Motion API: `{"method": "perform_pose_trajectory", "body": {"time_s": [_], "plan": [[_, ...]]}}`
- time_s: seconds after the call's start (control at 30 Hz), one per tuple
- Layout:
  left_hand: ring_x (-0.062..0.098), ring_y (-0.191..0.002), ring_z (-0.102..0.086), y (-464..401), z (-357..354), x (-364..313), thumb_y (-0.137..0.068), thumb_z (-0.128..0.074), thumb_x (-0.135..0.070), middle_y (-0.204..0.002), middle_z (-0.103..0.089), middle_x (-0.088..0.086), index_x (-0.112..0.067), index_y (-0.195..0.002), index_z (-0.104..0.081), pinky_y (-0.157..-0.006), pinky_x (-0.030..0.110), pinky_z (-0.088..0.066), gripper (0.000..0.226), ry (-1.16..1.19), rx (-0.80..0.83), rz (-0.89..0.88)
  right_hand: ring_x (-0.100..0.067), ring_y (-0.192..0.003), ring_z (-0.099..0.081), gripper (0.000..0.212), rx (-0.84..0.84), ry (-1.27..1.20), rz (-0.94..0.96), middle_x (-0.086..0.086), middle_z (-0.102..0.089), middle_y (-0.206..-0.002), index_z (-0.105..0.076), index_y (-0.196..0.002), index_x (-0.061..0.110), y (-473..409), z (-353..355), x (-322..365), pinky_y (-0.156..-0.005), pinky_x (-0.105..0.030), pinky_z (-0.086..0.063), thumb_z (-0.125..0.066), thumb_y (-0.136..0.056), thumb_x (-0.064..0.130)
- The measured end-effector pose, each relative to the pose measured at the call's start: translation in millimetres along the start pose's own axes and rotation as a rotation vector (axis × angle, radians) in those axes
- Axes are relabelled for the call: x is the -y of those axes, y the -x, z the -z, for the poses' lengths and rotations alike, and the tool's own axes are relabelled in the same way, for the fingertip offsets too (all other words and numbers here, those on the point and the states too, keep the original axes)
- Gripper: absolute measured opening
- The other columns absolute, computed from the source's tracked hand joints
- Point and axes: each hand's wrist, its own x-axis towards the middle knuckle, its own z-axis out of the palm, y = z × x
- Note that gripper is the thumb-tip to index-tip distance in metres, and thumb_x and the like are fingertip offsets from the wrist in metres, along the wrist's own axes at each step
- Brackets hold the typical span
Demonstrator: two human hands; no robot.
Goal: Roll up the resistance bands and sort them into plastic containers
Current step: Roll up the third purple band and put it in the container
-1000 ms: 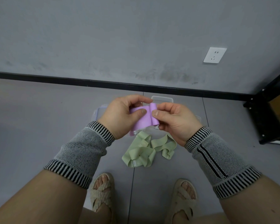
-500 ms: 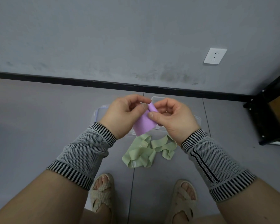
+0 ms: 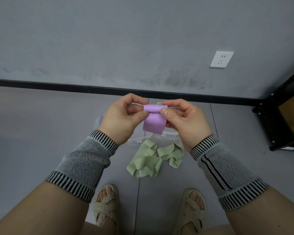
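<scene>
Left hand (image 3: 120, 118): centre frame, thumb and fingers pinching the purple band (image 3: 153, 122) at its rolled top edge.
Right hand (image 3: 185, 120): pinching the same roll from the other side.
Purple band: loose tail hanging below the roll.
Green bands (image 3: 153, 160): crumpled on the floor below the hands.
Plastic containers (image 3: 170, 134): clear, mostly hidden behind the hands.

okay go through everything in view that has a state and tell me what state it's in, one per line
purple band: partly rolled, held in both hands
left hand: pinching roll
right hand: pinching roll
green band: unrolled, loose on floor
plastic containers: on floor, mostly hidden
wall socket: nothing plugged in
</scene>
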Motion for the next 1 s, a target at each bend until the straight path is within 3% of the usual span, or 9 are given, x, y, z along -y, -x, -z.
{"method": "perform_pose_trajectory", "body": {"time_s": [0.3, 0.57, 0.67, 0.8, 1.0], "plan": [[0.007, -0.072, -0.065, -0.1, -3.2, -1.6, -0.081, -0.065, 0.004, -0.081, -0.069, 0.004, -0.016, -0.086, -0.063, -0.075, 0.020, -0.053, 0.021, 0.072, -0.016, 0.023, -0.022, -0.078, -0.066, 0.021, -0.018, 0.063, 0.062, -0.012, -0.069, -0.081, -0.066, -0.084, 0.018, -1.4, 3.5, 0.4, -0.079, -0.044, -0.056, -0.066, -0.082, -0.003], [0.000, -0.068, -0.063, 0.1, -3.9, -6.8, -0.080, -0.065, 0.006, -0.076, -0.066, 0.001, -0.012, -0.083, -0.062, -0.070, 0.012, -0.050, 0.018, 0.046, -0.033, -0.025, -0.017, -0.081, -0.070, 0.021, -0.026, -0.051, 0.002, -0.005, -0.073, -0.083, -0.065, -0.097, 0.016, -2.1, 1.1, -4.2, -0.076, -0.034, -0.056, -0.065, -0.084, -0.001], [0.002, -0.067, -0.064, 0.8, -3.6, -6.4, -0.080, -0.066, 0.005, -0.071, -0.068, -0.003, -0.012, -0.083, -0.064, -0.069, 0.014, -0.051, 0.017, 0.077, -0.036, -0.013, -0.021, -0.087, -0.070, 0.018, -0.044, -0.084, -0.014, -0.011, -0.073, -0.091, -0.067, -0.098, 0.014, -2.5, -1.2, -5.5, -0.082, -0.039, -0.056, -0.065, -0.084, 0.001], [0.006, -0.064, -0.065, 1.9, -3.7, -6.0, -0.089, -0.054, -0.001, -0.067, -0.069, -0.004, -0.014, -0.088, -0.067, -0.072, 0.022, -0.056, 0.018, 0.306, 0.015, 0.114, -0.021, -0.089, -0.068, 0.017, -0.064, -0.180, -0.055, -0.008, -0.072, -0.089, -0.069, -0.095, 0.013, -4.0, -0.7, -5.1, -0.088, -0.046, -0.054, -0.062, -0.085, 0.001], [0.007, -0.069, -0.065, 2.2, -4.3, -6.5, -0.074, -0.062, -0.011, -0.076, -0.071, -0.001, -0.017, -0.093, -0.069, -0.075, 0.022, -0.056, 0.021, 0.384, 0.089, 0.167, -0.017, -0.084, -0.069, 0.015, 0.025, -0.305, -0.090, -0.008, -0.072, -0.090, -0.067, -0.097, 0.005, -3.0, -0.4, -0.8, -0.079, -0.032, -0.057, -0.056, -0.087, 0.000]]}}
